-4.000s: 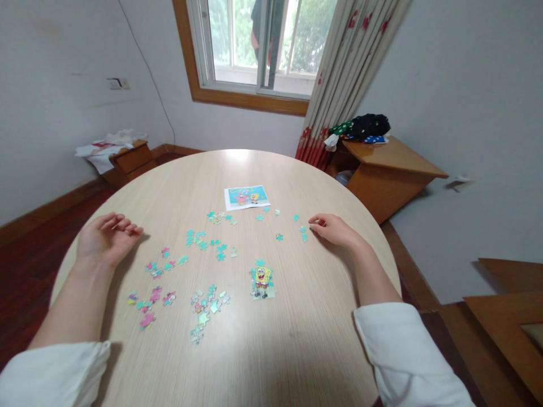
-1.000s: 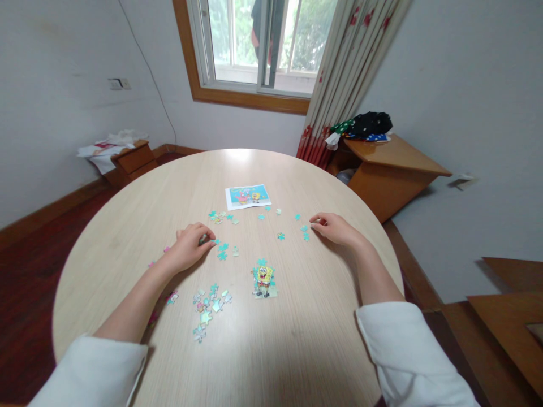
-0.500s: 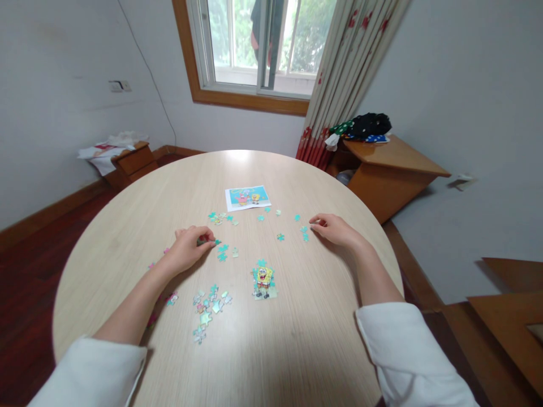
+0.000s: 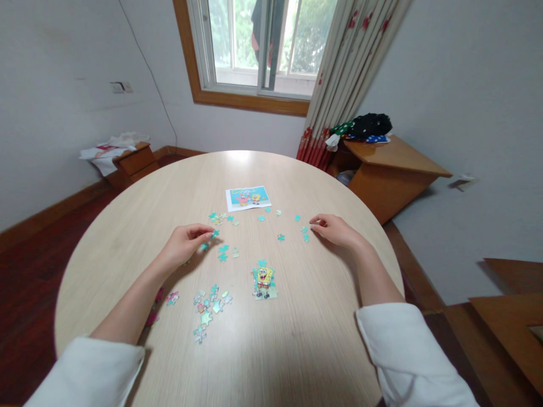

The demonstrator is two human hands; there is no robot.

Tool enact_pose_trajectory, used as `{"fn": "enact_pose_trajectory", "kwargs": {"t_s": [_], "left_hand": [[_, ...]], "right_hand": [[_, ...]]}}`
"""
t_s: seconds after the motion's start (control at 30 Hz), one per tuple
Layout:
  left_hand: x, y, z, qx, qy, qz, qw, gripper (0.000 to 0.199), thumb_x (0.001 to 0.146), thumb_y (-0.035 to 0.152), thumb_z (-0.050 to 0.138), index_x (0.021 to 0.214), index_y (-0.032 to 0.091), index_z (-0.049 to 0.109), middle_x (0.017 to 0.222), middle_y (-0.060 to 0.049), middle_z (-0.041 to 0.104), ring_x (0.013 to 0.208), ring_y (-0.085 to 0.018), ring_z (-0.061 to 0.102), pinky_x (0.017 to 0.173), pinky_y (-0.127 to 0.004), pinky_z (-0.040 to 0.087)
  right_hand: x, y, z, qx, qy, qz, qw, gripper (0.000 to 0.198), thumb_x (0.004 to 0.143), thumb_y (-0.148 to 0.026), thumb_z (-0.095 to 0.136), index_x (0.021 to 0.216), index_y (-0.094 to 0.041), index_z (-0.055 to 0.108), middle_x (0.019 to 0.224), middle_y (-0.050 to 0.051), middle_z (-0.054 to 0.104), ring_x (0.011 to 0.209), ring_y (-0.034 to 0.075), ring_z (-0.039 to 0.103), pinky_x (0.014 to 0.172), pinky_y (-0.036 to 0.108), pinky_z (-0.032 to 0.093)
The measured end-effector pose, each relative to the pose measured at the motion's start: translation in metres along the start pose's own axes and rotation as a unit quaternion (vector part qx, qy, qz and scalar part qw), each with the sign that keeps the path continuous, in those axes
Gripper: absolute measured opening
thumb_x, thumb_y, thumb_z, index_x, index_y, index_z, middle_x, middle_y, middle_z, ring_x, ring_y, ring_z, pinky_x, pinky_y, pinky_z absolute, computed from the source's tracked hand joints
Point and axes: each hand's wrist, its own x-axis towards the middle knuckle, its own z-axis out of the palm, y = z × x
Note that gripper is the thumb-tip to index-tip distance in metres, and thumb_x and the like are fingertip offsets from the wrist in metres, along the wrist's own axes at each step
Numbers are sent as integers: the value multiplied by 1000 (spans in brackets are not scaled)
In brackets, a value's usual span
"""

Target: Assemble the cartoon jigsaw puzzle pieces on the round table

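My left hand is closed in a pinch on a teal jigsaw piece, raised a little off the table. Below its fingers lies another teal piece. My right hand rests at the right with thumb and forefinger slightly apart, and I see nothing between them. Just left of its fingertips are a few loose teal pieces. A partly joined puzzle section with a yellow cartoon sponge lies at the middle front. The printed reference picture lies flat beyond the pieces.
A cluster of pale and teal pieces lies front left, and pink pieces sit partly behind my left forearm. More pieces are near the picture. The round table stands before a window; a wooden cabinet is at the right.
My left hand has lifted slightly with the teal piece, which now shows more fully at the fingertips; a piece beneath has come into view. My right hand has stayed in place.
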Motion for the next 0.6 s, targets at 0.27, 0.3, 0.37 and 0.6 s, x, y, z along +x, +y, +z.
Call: {"fn": "enact_pose_trajectory", "kwargs": {"t_s": [0.27, 0.3, 0.37, 0.6], "left_hand": [[-2, 1, -1, -23, -13, 11, 1000, 41, 67, 45, 66, 96, 18, 72, 100, -11, 73, 90, -26, 65, 75, -37, 50], [-3, 1, -2, -19, -16, 12, 1000, 40, 67, 45, 66, 96, 18, 72, 100, -12, 73, 90, -26, 65, 74, -36, 50], [-4, 2, -2, -12, -24, 7, 1000, 39, 68, 46, 65, 95, 18, 72, 97, -12, 73, 89, -26, 65, 71, -35, 50], [-4, -2, -2, -17, -38, 2, 999, 39, 69, 47, 63, 95, 19, 71, 85, -10, 72, 79, -23, 64, 65, -34, 48]], "right_hand": [[-1, -2, -1, -2, 0, 5, 1000, 22, 87, -24, 53, 100, -15, 68, 97, 10, 70, 85, 19, 63, 75, 27, 45], [-1, -2, -1, -5, 1, 3, 1000, 21, 86, -24, 53, 99, -16, 68, 96, 9, 70, 85, 19, 63, 75, 27, 45], [-1, -2, -1, -10, 2, 0, 1000, 21, 86, -25, 53, 99, -16, 68, 95, 9, 71, 84, 18, 63, 74, 26, 45], [-2, -2, -1, -8, 2, 0, 1000, 21, 86, -25, 53, 99, -16, 68, 95, 9, 71, 84, 18, 63, 73, 26, 45]]}}
